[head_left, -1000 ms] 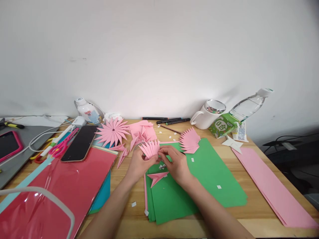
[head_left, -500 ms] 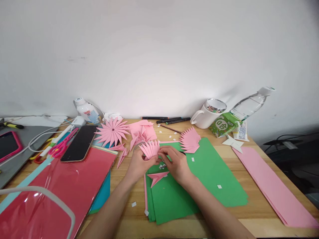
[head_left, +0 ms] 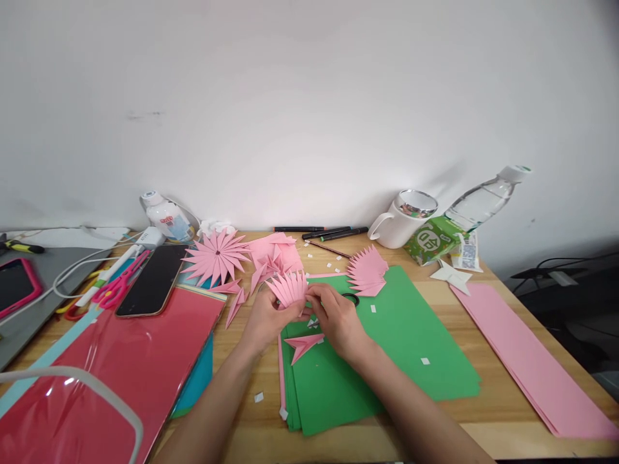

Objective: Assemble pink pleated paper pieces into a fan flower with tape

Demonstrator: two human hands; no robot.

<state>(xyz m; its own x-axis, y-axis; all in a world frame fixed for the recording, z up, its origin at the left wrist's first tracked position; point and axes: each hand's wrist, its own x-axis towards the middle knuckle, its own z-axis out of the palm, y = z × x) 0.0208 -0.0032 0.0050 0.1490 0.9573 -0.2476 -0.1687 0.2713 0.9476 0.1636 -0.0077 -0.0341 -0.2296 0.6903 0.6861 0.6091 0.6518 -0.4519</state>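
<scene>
A fan of folded pink paper (head_left: 288, 288) is held up over the left edge of the green paper stack (head_left: 411, 341). My left hand (head_left: 269, 317) grips it from below, thumb across its base. My right hand (head_left: 334, 316) is closed, its fingertips pinching at the fan's right edge; whether a small piece is between them is hidden. Below the hands, one loose folded pink piece (head_left: 303, 347) lies on the green paper. Another pink fan (head_left: 368, 272) rests at the stack's back edge, and a full pink paper star (head_left: 218, 254) lies to the left.
Black scissor handles (head_left: 351, 298) show behind my right hand. At the back stand a white mug (head_left: 403, 219) and a tilted water bottle (head_left: 486, 200). On the left are a phone (head_left: 153, 280), pink scissors (head_left: 120, 281) and red sheets (head_left: 130, 361). Pink strips (head_left: 532, 361) lie at right.
My right hand has shifted very slightly at the fan's right edge, and more of the black scissor handles shows behind it. The left hand keeps its hold; the view has moved a little.
</scene>
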